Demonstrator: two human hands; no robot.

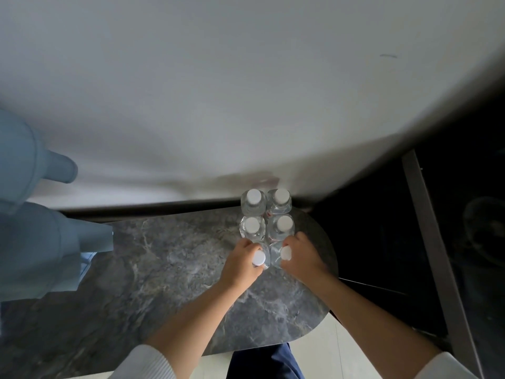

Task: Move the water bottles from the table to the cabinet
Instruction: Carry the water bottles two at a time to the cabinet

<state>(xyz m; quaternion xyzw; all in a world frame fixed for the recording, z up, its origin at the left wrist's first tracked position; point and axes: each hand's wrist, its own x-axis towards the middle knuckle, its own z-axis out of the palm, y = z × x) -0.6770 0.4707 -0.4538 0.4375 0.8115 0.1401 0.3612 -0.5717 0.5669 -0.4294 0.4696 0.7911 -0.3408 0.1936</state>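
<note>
While six clear water bottles (266, 228) stand in two columns on the dark marble table (164, 269), I see my left hand (241, 262) wrapped around the nearest bottle of the left column (261, 258) and my right hand (300, 255) grasping its neighbour (281, 255). The other four stand just beyond my fingers, toward the white wall (218, 91). A blue chair (35, 242) sits well off to the left of my grip.

Six upright white-capped water bottles (266, 228)

caps (252, 225) white | table (169, 269) grey marbled | chairs (35, 250) blue
</note>
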